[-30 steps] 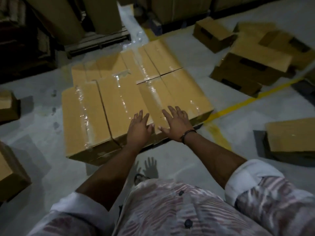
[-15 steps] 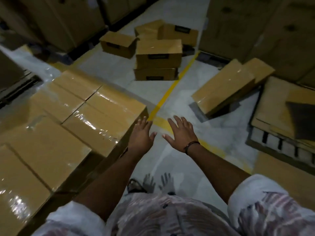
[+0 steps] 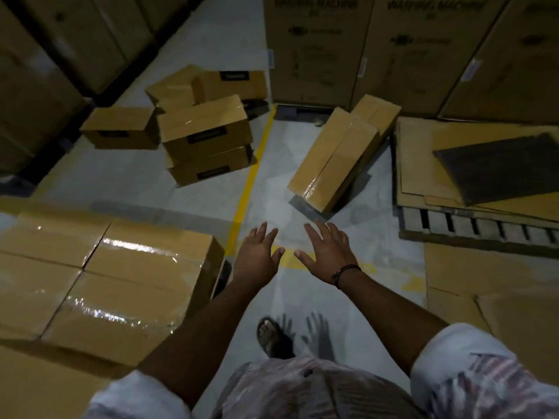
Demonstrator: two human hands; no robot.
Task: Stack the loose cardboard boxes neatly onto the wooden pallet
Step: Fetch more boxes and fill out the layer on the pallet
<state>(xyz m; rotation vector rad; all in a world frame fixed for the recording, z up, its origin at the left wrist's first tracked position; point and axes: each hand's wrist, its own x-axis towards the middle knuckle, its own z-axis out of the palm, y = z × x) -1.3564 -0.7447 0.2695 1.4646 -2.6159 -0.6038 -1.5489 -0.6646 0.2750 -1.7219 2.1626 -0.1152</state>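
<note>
Two tall cartons (image 3: 317,55) at the upper right of the frame carry the blurred heading "WASHING MACHINE" along their tops. The dark labels (image 3: 206,136) on the loose cardboard boxes (image 3: 208,116) are too blurred to read.

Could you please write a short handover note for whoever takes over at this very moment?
Left hand: open, fingers spread, holding nothing, above the floor.
Right hand: the same, beside it.
Done: taped boxes sit packed side by side at the left.
Left: the long box lying tilted on the floor ahead, and the loose pile beyond the yellow line, not yet stacked.
</note>
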